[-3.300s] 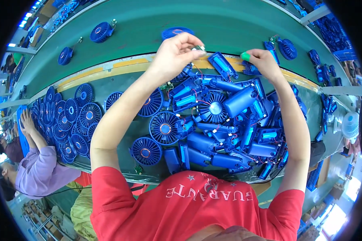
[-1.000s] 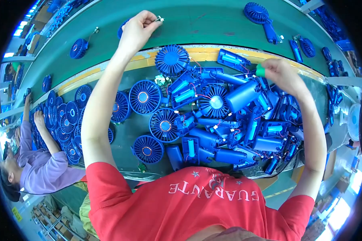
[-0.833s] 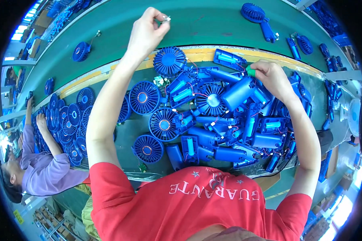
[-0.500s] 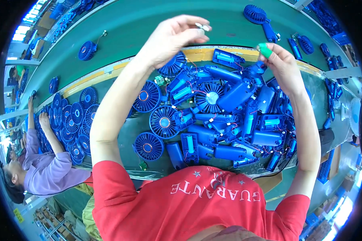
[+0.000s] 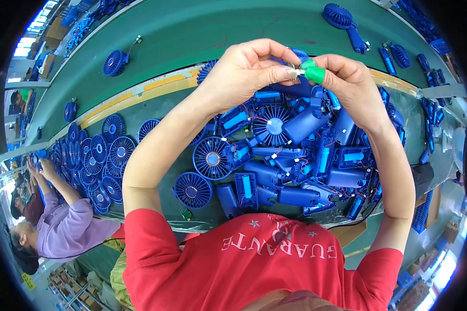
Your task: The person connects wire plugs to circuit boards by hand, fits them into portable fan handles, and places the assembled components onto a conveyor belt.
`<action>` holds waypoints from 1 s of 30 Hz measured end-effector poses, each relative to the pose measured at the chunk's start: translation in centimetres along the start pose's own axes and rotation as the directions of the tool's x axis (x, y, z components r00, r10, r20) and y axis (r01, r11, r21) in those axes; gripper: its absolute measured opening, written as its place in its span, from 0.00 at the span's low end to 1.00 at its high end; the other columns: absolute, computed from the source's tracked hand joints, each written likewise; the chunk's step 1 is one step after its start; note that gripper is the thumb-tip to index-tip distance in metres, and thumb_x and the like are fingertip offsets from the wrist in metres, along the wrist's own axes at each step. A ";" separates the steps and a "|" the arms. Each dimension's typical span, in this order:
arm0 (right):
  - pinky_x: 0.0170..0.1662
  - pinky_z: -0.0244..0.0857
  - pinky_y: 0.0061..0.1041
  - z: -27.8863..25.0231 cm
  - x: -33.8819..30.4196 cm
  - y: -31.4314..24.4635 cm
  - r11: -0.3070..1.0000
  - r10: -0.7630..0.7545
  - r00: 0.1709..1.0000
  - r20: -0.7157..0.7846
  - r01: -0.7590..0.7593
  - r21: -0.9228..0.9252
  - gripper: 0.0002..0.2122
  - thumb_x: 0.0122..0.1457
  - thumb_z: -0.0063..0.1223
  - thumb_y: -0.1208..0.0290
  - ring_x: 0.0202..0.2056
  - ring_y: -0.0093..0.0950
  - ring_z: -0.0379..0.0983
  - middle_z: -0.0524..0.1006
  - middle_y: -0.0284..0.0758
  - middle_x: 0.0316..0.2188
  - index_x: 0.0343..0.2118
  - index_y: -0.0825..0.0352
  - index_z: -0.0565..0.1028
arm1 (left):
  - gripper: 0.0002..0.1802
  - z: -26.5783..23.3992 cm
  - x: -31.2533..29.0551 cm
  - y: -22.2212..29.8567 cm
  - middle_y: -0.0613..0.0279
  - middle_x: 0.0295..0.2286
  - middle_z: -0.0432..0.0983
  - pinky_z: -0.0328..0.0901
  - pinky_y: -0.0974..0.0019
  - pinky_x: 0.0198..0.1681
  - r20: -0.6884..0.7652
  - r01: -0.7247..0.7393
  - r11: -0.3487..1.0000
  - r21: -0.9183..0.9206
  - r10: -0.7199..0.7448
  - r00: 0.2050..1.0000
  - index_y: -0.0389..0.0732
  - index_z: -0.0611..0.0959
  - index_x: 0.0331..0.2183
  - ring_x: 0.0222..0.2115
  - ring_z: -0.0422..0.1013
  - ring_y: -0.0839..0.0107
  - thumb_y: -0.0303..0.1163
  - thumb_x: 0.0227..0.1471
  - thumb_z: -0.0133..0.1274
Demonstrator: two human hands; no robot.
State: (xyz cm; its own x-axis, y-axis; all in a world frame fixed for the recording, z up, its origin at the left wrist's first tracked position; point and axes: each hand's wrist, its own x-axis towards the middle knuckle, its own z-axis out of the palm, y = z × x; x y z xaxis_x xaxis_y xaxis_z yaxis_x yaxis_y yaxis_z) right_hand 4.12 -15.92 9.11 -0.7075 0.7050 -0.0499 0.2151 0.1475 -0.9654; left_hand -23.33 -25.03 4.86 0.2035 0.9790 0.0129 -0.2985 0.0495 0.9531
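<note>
Left hand: the left hand (image 5: 244, 70) is raised above the heap of blue fan parts (image 5: 290, 155), its fingertips pinched narrow on a small metal piece (image 5: 294, 69), probably lifted so the work sits close under the eyes.
Right hand: the right hand (image 5: 347, 83) meets the left hand just above the heap, its thumb and forefinger closed on the same small piece; a green finger cot (image 5: 313, 73) covers one fingertip, likely for grip or protection.
Small metal piece: it is held between both hands, above the far edge of the heap; too small to tell its exact kind.
Heap: blue handles, housings with wires and round grilles lie jumbled on the desk (image 5: 155, 207), within easy reach below the hands.
Conveyor: a green belt (image 5: 192, 31) runs beyond the heap, carrying a blue fan (image 5: 347, 23).
Grille stack: round blue grilles (image 5: 96, 160) lie left of the heap.
Co-worker: a person in a purple sleeve (image 5: 67, 233) works farther left of the heap.
</note>
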 end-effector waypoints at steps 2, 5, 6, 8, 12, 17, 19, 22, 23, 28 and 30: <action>0.52 0.76 0.20 0.0 0.1 0.0 0.999 -0.005 1.000 0.011 0.006 -0.033 0.12 0.81 0.69 0.65 0.44 0.13 0.81 0.90 0.25 0.43 0.56 0.69 0.91 | 0.17 -0.1 -0.1 -0.3 0.52 0.52 0.92 0.84 0.61 0.63 0.020 -0.010 0.999 -0.038 0.011 1.000 0.31 0.88 0.61 0.53 0.90 0.65 0.26 0.76 0.69; 0.49 0.74 0.20 0.1 0.4 -0.1 0.999 0.005 0.999 0.039 -0.003 -0.054 0.12 0.80 0.71 0.63 0.43 0.12 0.79 0.89 0.23 0.41 0.53 0.68 0.92 | 0.16 -0.1 -0.1 -0.4 0.52 0.52 0.92 0.85 0.61 0.62 0.025 -0.020 1.000 -0.020 0.021 0.999 0.31 0.88 0.60 0.52 0.90 0.64 0.25 0.76 0.69; 0.48 0.74 0.20 0.1 0.7 -0.1 0.999 -0.018 0.998 0.067 0.019 -0.026 0.12 0.80 0.72 0.63 0.43 0.12 0.78 0.88 0.23 0.40 0.52 0.68 0.92 | 0.16 -0.2 -0.1 -0.4 0.52 0.52 0.92 0.85 0.61 0.62 0.023 -0.017 1.000 -0.021 0.018 1.000 0.31 0.88 0.60 0.52 0.90 0.64 0.25 0.76 0.69; 0.47 0.73 0.20 0.0 1.2 -0.3 0.999 -0.039 0.995 0.095 0.039 0.002 0.12 0.79 0.72 0.62 0.42 0.12 0.78 0.88 0.22 0.39 0.51 0.68 0.93 | 0.15 -0.6 0.2 -0.4 0.52 0.51 0.92 0.85 0.61 0.62 0.035 -0.026 1.000 -0.017 0.026 0.999 0.31 0.87 0.58 0.51 0.90 0.64 0.26 0.76 0.69; 0.47 0.73 0.20 0.0 2.6 -0.1 0.995 -0.014 0.996 0.087 0.023 -0.099 0.11 0.79 0.72 0.64 0.42 0.11 0.77 0.87 0.21 0.38 0.51 0.68 0.92 | 0.15 -1.5 0.7 -0.3 0.52 0.51 0.91 0.85 0.62 0.59 0.023 -0.070 0.997 0.028 0.070 0.997 0.31 0.87 0.57 0.50 0.90 0.65 0.26 0.76 0.69; 0.60 0.79 0.31 -1.6 8.1 2.7 0.556 -0.501 0.865 -0.035 0.290 -0.779 0.16 0.79 0.63 0.75 0.51 0.32 0.85 0.88 0.38 0.54 0.66 0.71 0.84 | 0.21 -5.3 5.9 0.5 0.43 0.50 0.88 0.79 0.47 0.59 0.046 -0.306 0.491 0.815 0.473 0.880 0.36 0.88 0.55 0.53 0.85 0.45 0.33 0.66 0.74; 0.60 0.80 0.32 -0.7 8.2 2.9 0.689 -0.458 0.876 -0.154 0.240 -0.684 0.18 0.78 0.62 0.78 0.52 0.31 0.86 0.89 0.38 0.56 0.68 0.69 0.83 | 0.22 -7.6 6.2 0.8 0.35 0.52 0.84 0.77 0.45 0.64 0.154 -0.387 0.293 0.874 0.589 0.793 0.34 0.85 0.58 0.57 0.80 0.33 0.27 0.66 0.70; 0.53 0.82 0.50 1.9 9.2 3.8 0.682 -0.314 0.947 0.072 0.278 -0.676 0.14 0.73 0.63 0.67 0.48 0.53 0.89 0.91 0.50 0.45 0.54 0.68 0.89 | 0.26 -9.3 5.2 -0.2 0.32 0.53 0.83 0.77 0.44 0.67 0.089 -0.298 0.256 0.919 0.604 0.792 0.34 0.84 0.62 0.58 0.79 0.30 0.26 0.66 0.71; 0.54 0.83 0.52 3.1 9.3 4.9 0.651 -0.303 0.944 0.132 0.306 -0.695 0.13 0.72 0.65 0.66 0.47 0.55 0.89 0.91 0.51 0.43 0.50 0.69 0.89 | 0.26 -9.9 5.0 -0.6 0.32 0.53 0.83 0.77 0.44 0.67 0.091 -0.302 0.260 0.917 0.600 0.795 0.34 0.84 0.62 0.58 0.79 0.30 0.26 0.66 0.71; 0.58 0.82 0.59 8.6 11.2 8.1 0.749 -0.156 0.963 0.222 0.262 -0.608 0.14 0.70 0.67 0.66 0.52 0.57 0.89 0.91 0.56 0.43 0.54 0.68 0.87 | 0.39 -13.2 -0.2 0.5 0.48 0.74 0.75 0.62 0.43 0.83 0.206 -0.180 0.292 0.939 -0.060 0.977 0.41 0.84 0.69 0.78 0.67 0.43 0.37 0.60 0.80; 0.54 0.84 0.43 10.1 13.5 9.2 0.817 -0.013 0.959 0.283 0.174 -0.549 0.20 0.71 0.66 0.73 0.47 0.47 0.92 0.93 0.47 0.45 0.64 0.72 0.83 | 0.51 -14.3 -2.7 -0.9 0.47 0.78 0.71 0.59 0.42 0.85 0.221 -0.188 0.237 0.953 -0.119 0.968 0.49 0.80 0.76 0.81 0.63 0.43 0.35 0.55 0.83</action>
State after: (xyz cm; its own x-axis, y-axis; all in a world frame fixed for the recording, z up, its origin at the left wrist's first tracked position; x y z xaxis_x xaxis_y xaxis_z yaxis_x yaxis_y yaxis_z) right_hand -10.25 -12.04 -3.03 -0.8719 0.4777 -0.1074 0.4228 0.6240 -0.6572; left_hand -36.93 -24.88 -0.34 0.4382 0.8982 -0.0338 0.7795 -0.3610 0.5119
